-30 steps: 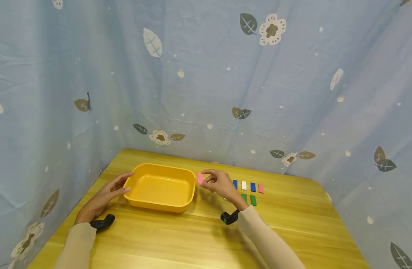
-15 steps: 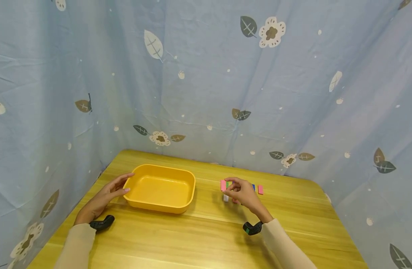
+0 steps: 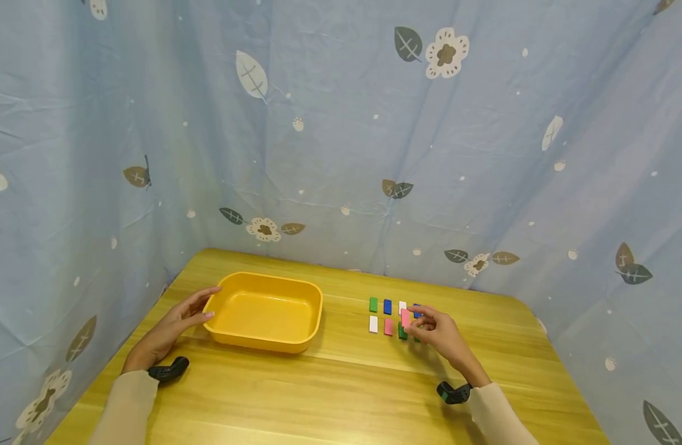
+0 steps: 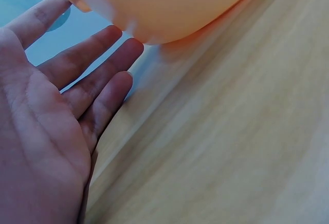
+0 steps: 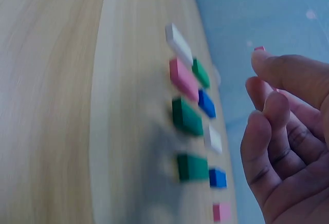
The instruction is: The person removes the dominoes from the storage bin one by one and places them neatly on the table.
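Note:
My right hand (image 3: 438,334) pinches a pink rectangular block (image 3: 406,318) between thumb and fingertips, above the right part of two rows of small blocks. In the right wrist view only a sliver of that held block (image 5: 259,48) shows past the thumb. My left hand (image 3: 180,321) rests with extended fingers against the left end of a yellow plastic bin (image 3: 263,342), which has nothing visible inside. The left wrist view shows these fingers (image 4: 103,75) loosely spread beside the bin's outer wall (image 4: 169,8).
On the wooden table (image 3: 296,395) lie a white block (image 3: 373,324), a pink block (image 3: 388,327), dark green blocks (image 5: 193,167), blue blocks (image 3: 387,306) and a light green block (image 3: 373,304). Another pink block (image 5: 222,211) lies at the row's far end. A patterned blue curtain (image 3: 341,154) stands behind.
From beside the bin's right rim, my right hand has carried the pink block rightward, over the block rows to their right part. My left hand stays at the bin.

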`<state>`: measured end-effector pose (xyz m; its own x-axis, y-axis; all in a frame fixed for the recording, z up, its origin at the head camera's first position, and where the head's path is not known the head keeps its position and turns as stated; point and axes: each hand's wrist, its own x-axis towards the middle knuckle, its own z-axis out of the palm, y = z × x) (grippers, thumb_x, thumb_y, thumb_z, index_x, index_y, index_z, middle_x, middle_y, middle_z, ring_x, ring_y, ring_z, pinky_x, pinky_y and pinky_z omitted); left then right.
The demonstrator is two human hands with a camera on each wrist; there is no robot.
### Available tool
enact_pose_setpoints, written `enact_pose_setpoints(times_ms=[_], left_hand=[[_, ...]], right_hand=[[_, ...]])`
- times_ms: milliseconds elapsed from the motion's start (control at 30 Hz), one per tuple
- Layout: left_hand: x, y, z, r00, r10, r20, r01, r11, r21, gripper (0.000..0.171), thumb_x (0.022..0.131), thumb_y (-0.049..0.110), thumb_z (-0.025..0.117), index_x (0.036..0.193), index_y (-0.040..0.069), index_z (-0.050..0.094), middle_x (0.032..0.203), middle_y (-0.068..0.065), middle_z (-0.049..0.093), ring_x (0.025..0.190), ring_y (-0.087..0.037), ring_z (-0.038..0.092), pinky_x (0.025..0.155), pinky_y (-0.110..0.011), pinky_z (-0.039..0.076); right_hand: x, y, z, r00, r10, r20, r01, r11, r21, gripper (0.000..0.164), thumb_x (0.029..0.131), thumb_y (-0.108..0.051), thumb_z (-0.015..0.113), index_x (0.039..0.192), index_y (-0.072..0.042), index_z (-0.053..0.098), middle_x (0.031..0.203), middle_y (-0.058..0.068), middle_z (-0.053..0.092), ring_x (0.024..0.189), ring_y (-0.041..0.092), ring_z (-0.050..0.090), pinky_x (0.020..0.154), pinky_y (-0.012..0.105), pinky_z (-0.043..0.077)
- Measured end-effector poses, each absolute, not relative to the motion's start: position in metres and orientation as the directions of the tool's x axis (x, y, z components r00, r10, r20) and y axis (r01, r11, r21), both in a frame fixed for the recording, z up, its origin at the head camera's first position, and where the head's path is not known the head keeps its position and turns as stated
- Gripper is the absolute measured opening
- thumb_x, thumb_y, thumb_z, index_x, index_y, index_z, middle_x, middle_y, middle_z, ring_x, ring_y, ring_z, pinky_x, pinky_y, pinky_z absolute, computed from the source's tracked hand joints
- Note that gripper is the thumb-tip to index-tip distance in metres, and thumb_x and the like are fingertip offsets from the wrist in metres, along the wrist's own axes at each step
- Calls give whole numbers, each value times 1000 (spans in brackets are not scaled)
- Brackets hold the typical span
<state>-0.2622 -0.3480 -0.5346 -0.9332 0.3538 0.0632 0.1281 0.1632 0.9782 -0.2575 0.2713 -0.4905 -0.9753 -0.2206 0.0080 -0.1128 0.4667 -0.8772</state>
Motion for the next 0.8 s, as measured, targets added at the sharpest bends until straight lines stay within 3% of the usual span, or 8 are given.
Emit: enact_pose_setpoints(times_ms=[167, 400, 800], left_hand=[[-263, -349, -537, -933, 354, 70, 134, 162, 978, 60, 108, 19, 55, 163, 20, 31, 171, -13, 11, 154, -18, 13, 100, -7, 34], [-264, -350, -537, -933, 353, 72, 144, 181, 973, 60, 109, 19, 54, 163, 19, 31, 171, -14, 11, 155, -39, 5, 99, -7, 34], [-264, -348, -535, -935, 349, 53, 119, 170, 978, 60, 108, 20, 55, 163, 20, 31, 172, -13, 10, 155, -37, 4, 99, -6, 34]], right_hand=[[-252, 294, -498, -986, -165, -4, -79, 492, -867, 52, 92, -21, 80, 140, -10, 62, 97, 9, 72, 80, 39, 63, 61, 34, 53], [-247, 314, -507, -992, -125, -17, -53, 530, -846, 51, 93, -11, 78, 141, -4, 61, 96, 10, 71, 77, 24, 63, 60, 26, 51], [-247, 336, -519, -994, -95, -56, -4, 535, -845, 55, 93, -16, 78, 142, -1, 58, 93, 11, 71, 62, 18, 57, 52, 27, 48]])
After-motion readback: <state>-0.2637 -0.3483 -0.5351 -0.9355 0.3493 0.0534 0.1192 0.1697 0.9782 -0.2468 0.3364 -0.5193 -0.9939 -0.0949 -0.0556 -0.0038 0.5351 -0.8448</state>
